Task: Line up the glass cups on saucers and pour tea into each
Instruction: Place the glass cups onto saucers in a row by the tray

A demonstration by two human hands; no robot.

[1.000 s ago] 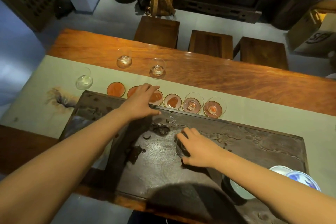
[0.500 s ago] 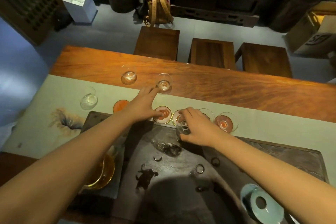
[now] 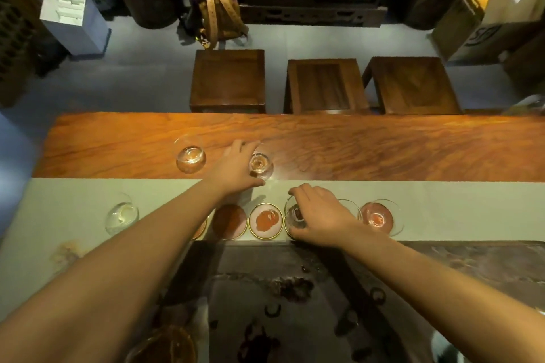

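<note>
Stools (image 3: 323, 85) beyond table (image 3: 383, 147) — backpack (image 3: 219, 13), box (image 3: 72, 19)

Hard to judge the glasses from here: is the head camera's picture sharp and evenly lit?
Head view: dim and warm, the dark tray nearly lost in shadow; wide-angle bend curves the table edges; soft blur on the glass cups; a bright glare patch on the wood beside the left hand.

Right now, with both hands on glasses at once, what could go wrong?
1. The left hand reaches far out to the glass cup on the bare wood; dragging it back could tip it.
2. The right hand sets a cup close to the neighbouring cup on its saucer; the rims could knock.
3. The left forearm crosses over the empty saucers and could shift them.
</note>
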